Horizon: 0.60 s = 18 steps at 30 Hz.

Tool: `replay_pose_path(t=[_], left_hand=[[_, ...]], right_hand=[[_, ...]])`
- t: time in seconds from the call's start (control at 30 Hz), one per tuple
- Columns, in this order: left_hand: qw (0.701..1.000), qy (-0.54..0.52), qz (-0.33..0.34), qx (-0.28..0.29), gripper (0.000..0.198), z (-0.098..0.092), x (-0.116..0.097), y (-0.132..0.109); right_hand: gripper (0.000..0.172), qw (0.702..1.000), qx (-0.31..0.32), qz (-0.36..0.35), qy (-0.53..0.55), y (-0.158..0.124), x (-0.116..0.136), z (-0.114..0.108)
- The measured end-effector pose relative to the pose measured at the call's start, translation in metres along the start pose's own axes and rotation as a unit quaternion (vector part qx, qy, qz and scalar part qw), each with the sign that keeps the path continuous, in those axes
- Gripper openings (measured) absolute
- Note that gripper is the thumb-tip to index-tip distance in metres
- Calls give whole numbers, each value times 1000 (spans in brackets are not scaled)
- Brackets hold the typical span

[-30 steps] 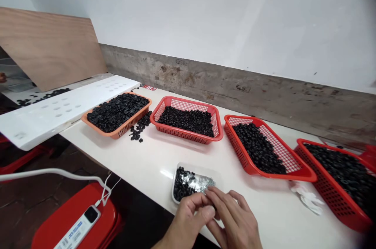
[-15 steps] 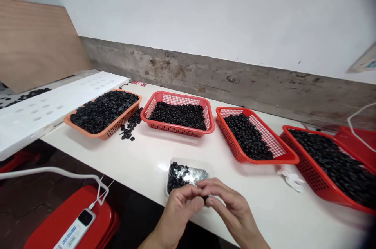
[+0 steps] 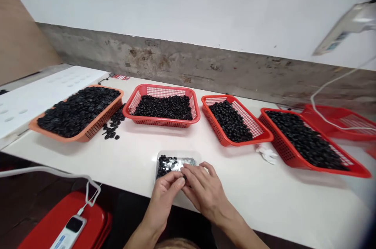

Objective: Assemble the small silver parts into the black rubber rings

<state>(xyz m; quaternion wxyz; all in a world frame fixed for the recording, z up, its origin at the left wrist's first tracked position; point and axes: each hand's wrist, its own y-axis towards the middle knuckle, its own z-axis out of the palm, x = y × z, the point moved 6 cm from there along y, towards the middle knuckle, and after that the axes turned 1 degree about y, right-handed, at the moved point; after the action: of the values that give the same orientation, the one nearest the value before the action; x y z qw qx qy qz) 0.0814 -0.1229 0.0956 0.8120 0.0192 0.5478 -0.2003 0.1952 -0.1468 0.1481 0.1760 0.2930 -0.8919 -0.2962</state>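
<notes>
Small black rings (image 3: 166, 166) and silver foil (image 3: 186, 161) lie in a shallow clear tray (image 3: 176, 152) – left hand (image 3: 162, 198) and right hand (image 3: 204, 191) together at its near edge, fingertips closed on a small dark piece (image 3: 185, 177).

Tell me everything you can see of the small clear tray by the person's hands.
The small clear plastic tray is shallow with rounded corners and lies flat on the white table. Small black rings are heaped at its left end, beside crinkled silver foil. The left hand and right hand hide its near edge, so whether they touch it is unclear.
</notes>
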Motion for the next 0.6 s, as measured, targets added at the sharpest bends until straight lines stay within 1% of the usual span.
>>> replay_pose_path(t=[0.1,0.27,0.5,0.6], left_hand=[[1000,8,-10,0,22,-1,4,2],[1000,6,-22,17,25,2,10,4],[999,15,18,38,22,14,-3,5],[999,12,13,50,23,15,-5,5]], right_hand=[[23,999,-3,-32,-34,6,2,-1],[24,994,23,-82,-65,12,0,-5],[25,993,24,-96,-67,15,-5,-16],[23,993,13,-100,-57,15,-8,-20]])
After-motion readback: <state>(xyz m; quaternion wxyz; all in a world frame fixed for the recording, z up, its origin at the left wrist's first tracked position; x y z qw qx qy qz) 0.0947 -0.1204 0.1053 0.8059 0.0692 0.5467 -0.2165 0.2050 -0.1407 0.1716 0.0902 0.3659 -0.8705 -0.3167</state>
